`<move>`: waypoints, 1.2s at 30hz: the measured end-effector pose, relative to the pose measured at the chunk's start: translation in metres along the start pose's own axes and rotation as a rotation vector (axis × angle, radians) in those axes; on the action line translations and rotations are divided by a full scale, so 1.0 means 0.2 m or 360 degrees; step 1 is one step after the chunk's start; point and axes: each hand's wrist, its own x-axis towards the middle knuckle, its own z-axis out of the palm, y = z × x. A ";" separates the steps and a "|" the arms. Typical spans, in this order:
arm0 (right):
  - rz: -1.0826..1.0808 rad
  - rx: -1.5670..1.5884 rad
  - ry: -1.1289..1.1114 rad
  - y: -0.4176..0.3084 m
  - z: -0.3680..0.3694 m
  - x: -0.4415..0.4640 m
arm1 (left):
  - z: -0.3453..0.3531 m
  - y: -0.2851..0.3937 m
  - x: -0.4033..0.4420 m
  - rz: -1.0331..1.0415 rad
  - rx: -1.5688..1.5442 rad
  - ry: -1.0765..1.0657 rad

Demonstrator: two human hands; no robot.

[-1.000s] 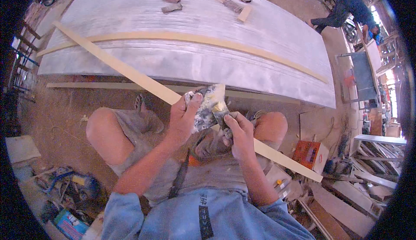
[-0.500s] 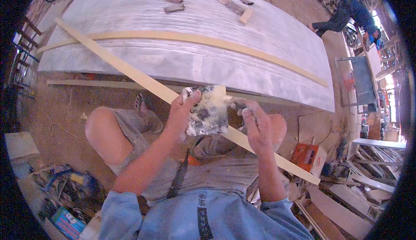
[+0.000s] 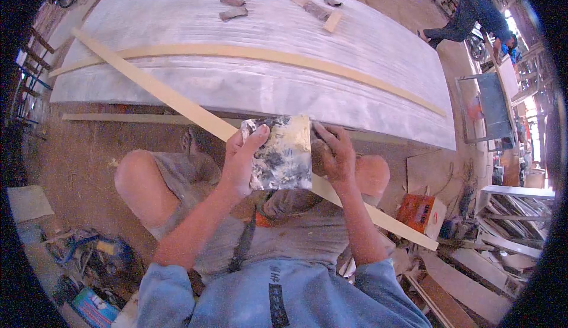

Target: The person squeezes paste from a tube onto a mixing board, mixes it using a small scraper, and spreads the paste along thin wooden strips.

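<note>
My left hand (image 3: 241, 159) grips a flat, roughly square board (image 3: 281, 162) by its left edge, thumb on top. Pale yellow and white putty-like paste and dark smears cover the board. My right hand (image 3: 337, 159) is at the board's right edge with its fingers bent; whatever they may hold is hidden. A long pale wooden strip (image 3: 160, 88) runs diagonally beneath the board and both hands, from the large whitish panel (image 3: 266, 94) at upper left down past my right knee.
A second long strip (image 3: 236, 51) lies across the panel, with brown scraps (image 3: 234, 14) and a small block (image 3: 332, 22) beyond it. An orange box (image 3: 417, 212) stands at right, near stacked boards (image 3: 467, 275). Cables and tools (image 3: 94, 251) lie at left. Another person (image 3: 473, 20) bends over at far right.
My right hand has moved slightly left and up against the board's right edge, its fingers now pointing up-left. The board has shifted slightly and faces the camera more.
</note>
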 end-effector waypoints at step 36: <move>0.0337 0.0392 -0.0209 -0.48 -0.08 -0.01 | 0.05 -0.06 -0.05 0.1038 0.1589 0.0300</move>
